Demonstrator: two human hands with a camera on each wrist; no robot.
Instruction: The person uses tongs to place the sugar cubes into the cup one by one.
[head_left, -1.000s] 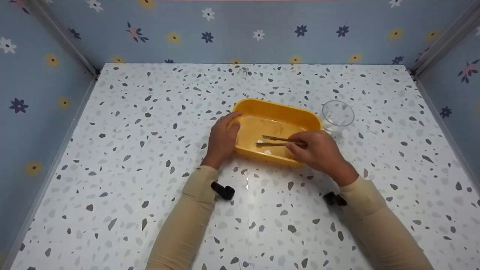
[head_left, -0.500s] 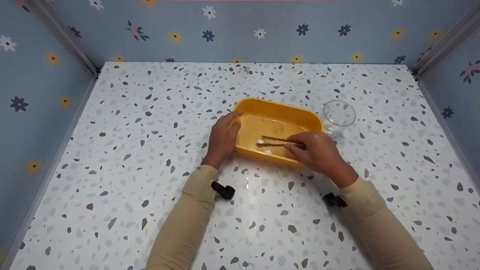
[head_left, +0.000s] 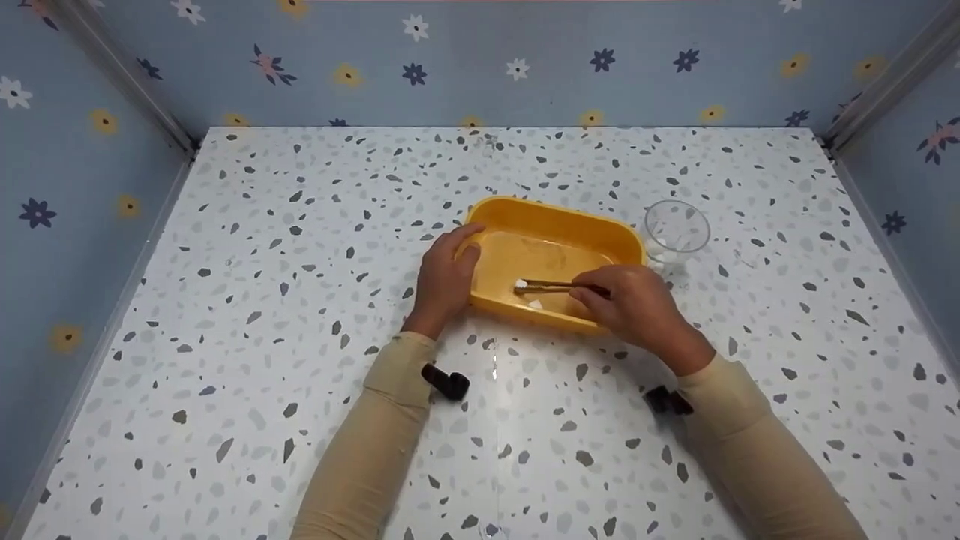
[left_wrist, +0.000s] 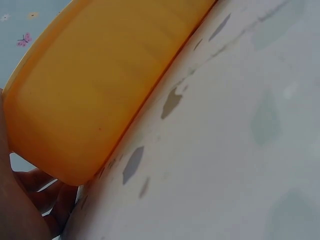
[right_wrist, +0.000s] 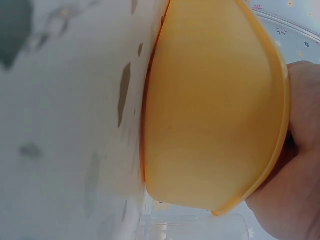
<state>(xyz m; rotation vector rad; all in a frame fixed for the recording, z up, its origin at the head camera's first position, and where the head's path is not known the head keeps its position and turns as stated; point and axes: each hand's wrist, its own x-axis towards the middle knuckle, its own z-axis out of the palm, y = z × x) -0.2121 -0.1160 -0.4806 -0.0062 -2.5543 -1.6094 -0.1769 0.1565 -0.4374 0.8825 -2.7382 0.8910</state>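
A yellow plastic tub [head_left: 555,319] stands on the table. My left hand [head_left: 444,281] holds its left end, thumb over the rim. In the left wrist view the fingers of the left hand [left_wrist: 35,192] curl around the tub's corner [left_wrist: 95,100]. My right hand [head_left: 637,307] pinches brown tongs [head_left: 551,286] above the tub's right front side. Their arms lie close together, tips low inside the tub. At the tips is a small white piece [head_left: 520,284]; whether they grip it I cannot tell. Another white piece [head_left: 535,304] lies nearer the front wall.
Behind and right of the tub, close to its right corner, stands a clear glass bowl or cup [head_left: 676,226]. Blue flowered panels [head_left: 480,67] border the speckled white table [head_left: 300,450] at the back and both sides.
The arms of the tongs have come together from spread apart, at the white piece. My left hand and the tub have stayed in place.
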